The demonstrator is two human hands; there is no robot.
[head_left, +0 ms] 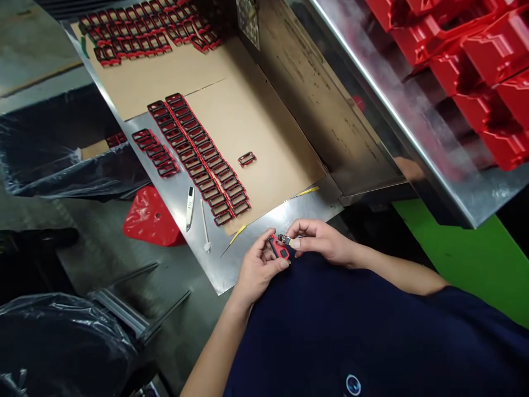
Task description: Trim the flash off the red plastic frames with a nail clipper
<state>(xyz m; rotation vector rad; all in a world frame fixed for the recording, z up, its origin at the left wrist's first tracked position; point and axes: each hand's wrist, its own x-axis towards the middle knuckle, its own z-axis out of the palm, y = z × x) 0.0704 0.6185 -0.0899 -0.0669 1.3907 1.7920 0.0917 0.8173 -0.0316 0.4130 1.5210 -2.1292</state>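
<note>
My left hand (260, 267) is closed round a small red-and-black frame part (280, 249), held just off the near edge of the metal table (215, 264). My right hand (320, 240) pinches a small tool with a metal tip and yellow body (286, 239) against the top of that part. Rows of the same red-and-black frames (198, 151) lie on the cardboard sheet (264, 138) ahead. A single frame (247, 159) lies apart to their right.
A white utility knife (189, 207) and a thin white stick (205, 225) lie on the metal near the rows. More frames (144, 27) fill the far cardboard. Red bins (475, 60) sit at the upper right. A red stool (151, 218) and black bags (49, 342) are at the left.
</note>
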